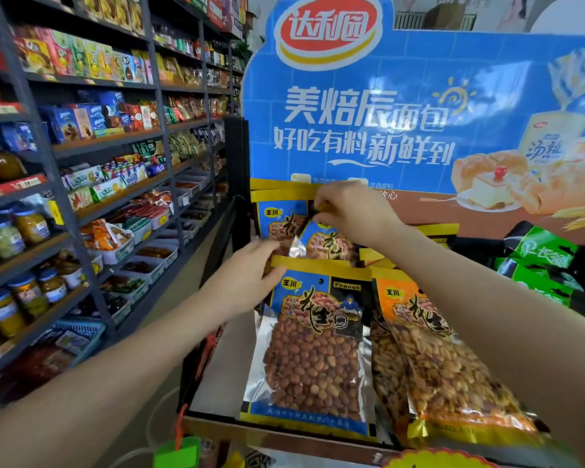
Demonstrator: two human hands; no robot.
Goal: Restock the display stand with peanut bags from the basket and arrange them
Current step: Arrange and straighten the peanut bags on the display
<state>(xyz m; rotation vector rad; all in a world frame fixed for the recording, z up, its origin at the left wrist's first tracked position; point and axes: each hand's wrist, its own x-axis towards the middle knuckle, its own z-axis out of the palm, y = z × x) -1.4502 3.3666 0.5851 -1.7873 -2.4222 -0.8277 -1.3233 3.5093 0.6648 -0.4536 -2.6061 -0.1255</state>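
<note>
Restocking partway: right hand (347,211) pinches far blue peanut bag (284,217); left hand (250,275) grips near blue bag (318,336); orange bag (429,349) placed; arranging remains.

Shop aisle — dark metal shelving (81,136) left, packed with snacks; pale floor (190,265).

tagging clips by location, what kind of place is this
Most likely a small grocery or convenience shop: long shelves packed with snacks and jars, a branded bread display board, and peanut bags laid out on a stand.
</note>
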